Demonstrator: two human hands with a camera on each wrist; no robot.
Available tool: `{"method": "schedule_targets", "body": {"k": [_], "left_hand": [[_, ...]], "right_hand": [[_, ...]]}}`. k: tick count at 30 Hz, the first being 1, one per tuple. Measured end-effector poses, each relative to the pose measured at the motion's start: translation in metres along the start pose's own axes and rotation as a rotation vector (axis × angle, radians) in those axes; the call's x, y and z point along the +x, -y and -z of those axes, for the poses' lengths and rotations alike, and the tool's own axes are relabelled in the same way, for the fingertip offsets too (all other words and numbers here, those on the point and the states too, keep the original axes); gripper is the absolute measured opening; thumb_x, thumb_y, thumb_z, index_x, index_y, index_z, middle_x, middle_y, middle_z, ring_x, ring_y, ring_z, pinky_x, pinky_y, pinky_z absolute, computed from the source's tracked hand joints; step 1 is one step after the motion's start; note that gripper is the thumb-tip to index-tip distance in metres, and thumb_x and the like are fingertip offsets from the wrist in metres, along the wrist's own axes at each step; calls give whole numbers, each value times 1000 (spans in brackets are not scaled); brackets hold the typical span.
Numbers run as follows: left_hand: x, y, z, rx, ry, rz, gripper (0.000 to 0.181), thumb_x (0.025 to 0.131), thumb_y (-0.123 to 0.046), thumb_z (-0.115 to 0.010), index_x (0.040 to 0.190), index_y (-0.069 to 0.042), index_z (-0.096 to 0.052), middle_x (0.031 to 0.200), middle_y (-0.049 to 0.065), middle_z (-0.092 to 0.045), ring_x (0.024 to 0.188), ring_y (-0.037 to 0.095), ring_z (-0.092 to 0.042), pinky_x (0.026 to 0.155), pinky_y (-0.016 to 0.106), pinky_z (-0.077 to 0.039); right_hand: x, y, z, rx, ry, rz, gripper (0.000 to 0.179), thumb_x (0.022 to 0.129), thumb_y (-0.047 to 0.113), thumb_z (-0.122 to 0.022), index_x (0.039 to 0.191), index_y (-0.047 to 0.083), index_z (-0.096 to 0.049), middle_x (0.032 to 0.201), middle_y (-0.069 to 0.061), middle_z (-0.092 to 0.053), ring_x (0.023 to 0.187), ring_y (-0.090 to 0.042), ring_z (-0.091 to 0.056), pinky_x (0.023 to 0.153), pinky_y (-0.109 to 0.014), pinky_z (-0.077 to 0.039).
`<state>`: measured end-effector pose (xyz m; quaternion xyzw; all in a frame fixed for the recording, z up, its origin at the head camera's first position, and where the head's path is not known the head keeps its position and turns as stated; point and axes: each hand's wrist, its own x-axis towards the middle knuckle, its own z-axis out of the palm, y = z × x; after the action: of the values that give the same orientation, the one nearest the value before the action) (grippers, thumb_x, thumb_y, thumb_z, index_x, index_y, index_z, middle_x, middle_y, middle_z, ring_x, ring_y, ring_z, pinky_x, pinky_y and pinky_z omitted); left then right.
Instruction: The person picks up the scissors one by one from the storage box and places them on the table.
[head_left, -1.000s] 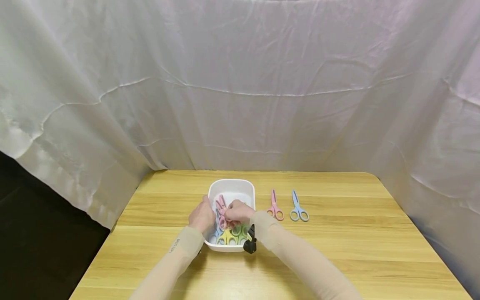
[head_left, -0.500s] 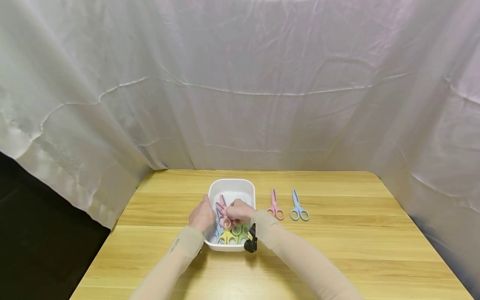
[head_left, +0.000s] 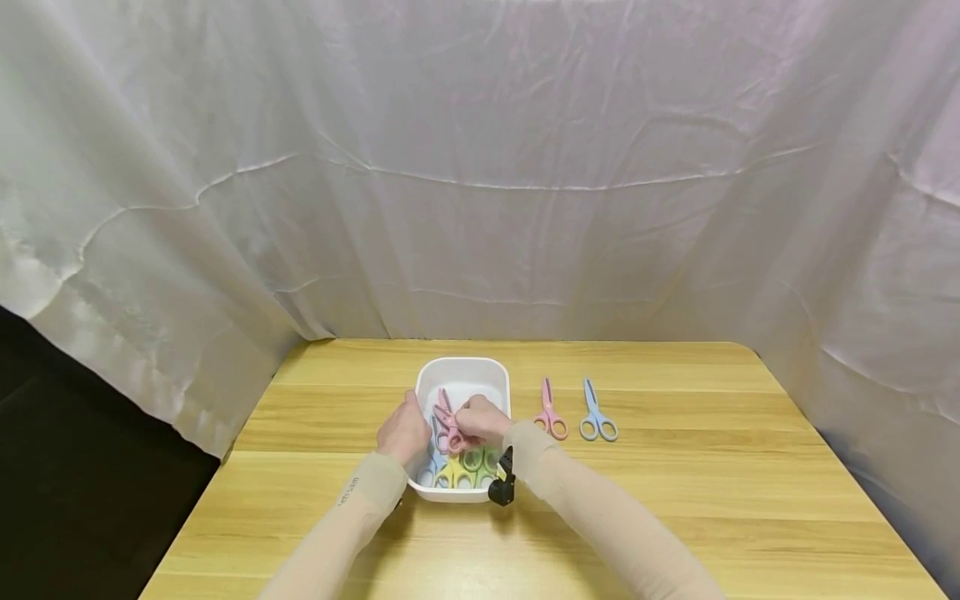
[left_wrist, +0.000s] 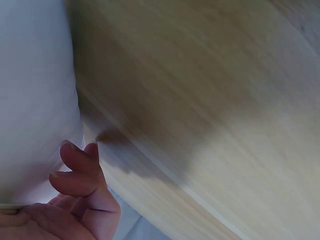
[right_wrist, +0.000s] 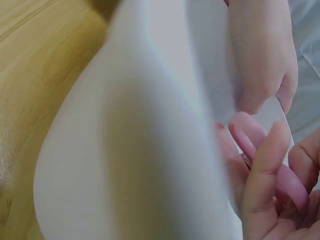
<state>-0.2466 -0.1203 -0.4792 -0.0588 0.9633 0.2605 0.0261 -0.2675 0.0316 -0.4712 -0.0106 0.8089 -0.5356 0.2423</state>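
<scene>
A white plastic bin (head_left: 462, 362) stands on the wooden table, holding children's scissors. My left hand (head_left: 405, 430) grips its left rim, and in the left wrist view the curled fingers (left_wrist: 75, 184) lie against the outer wall. Inside the bin, my right hand (head_left: 482, 419) pinches pink scissors (head_left: 453, 442) by the handle. Their pink handle loop (right_wrist: 292, 189) shows between thumb and fingers in the right wrist view. More pink blades overlap there. Below lie blue scissors (head_left: 427, 477), yellow scissors (head_left: 454, 477) and green scissors (head_left: 486, 479), partly hidden by the right hand.
To the right of the bin, another pair of pink scissors (head_left: 550, 417) and a pair of blue scissors (head_left: 596, 417) lie side by side on the table (head_left: 675, 467), blades pointing away. A pale curtain (head_left: 525, 250) hangs behind and at both sides.
The pink scissors in my right hand have shifted slightly to the right, turning a little inside the bin. My left hand has stayed on the rim.
</scene>
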Motion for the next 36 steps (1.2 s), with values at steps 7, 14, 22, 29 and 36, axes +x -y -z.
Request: {"method": "schedule_targets", "body": {"k": [7, 14, 22, 29, 36], "left_hand": [[-1, -2, 1, -9, 12, 11, 46, 94, -7, -54, 137, 2, -42, 106, 19, -68, 92, 31, -68, 86, 50, -59], [-1, -3, 1, -4, 20, 15, 48, 92, -6, -56, 138, 2, -42, 103, 17, -67, 88, 29, -66, 82, 49, -59], [-2, -4, 2, -4, 21, 17, 50, 92, -7, -56, 139, 3, -41, 101, 17, -67, 87, 29, -66, 83, 49, -59], [-2, -5, 2, -27, 24, 30, 54, 93, -8, -55, 143, 2, -38, 101, 17, -67, 88, 29, -66, 85, 50, -58], [-3, -4, 1, -18, 21, 20, 51, 92, -6, -56, 140, 2, -40, 99, 16, -67, 86, 28, -65, 83, 48, -59]], "right_hand": [[1, -2, 2, 23, -15, 38, 32, 85, 3, -48, 106, -8, -69, 75, -7, -63, 47, -7, -50, 41, -15, -43], [3, 0, 2, 118, -37, 32, 52, 79, -3, -41, 127, -7, -59, 93, -13, -64, 51, -8, -53, 44, -15, -48], [3, 0, 4, 227, -37, 34, 56, 76, -6, -38, 129, -4, -56, 84, -8, -59, 51, -8, -55, 45, -16, -51], [5, -2, 6, 283, -33, 55, 54, 81, -2, -39, 132, -1, -54, 78, -8, -64, 50, -8, -56, 44, -19, -50], [3, -3, 8, 321, -28, 95, 44, 93, 11, -41, 134, 2, -56, 79, -6, -64, 50, -7, -52, 45, -19, -48]]}}
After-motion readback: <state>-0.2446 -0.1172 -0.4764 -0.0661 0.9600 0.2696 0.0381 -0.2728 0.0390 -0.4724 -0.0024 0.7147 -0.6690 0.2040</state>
